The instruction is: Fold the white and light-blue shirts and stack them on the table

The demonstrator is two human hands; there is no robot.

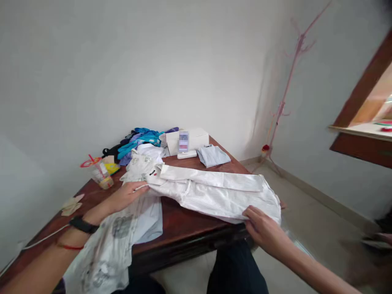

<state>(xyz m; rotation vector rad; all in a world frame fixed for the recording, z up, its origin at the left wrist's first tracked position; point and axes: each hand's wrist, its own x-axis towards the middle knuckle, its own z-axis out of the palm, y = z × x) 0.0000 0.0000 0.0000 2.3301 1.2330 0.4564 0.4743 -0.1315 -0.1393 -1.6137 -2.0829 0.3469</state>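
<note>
A white, finely striped long-sleeved shirt [211, 196] lies stretched across the dark red wooden table, one sleeve folded lengthwise along its body. Its collar, with a dark label, points left. My left hand [130, 195] is closed on the edge near the collar. Toward the other end, my right hand [260, 222] pinches the near edge close to the hem, which hangs over the table's right side. Under and beside my left forearm, a sheer white patterned garment [112, 241] drapes off the front edge, with a pale blue cloth [150, 222] next to it.
On the table [183, 220] stand a plastic cup with a red straw [102, 176] and a white box [196, 139]. A clothes pile [143, 143] and a folded light-blue garment [213, 156] lie at the back. A pink coat rack [286, 87] stands in the corner.
</note>
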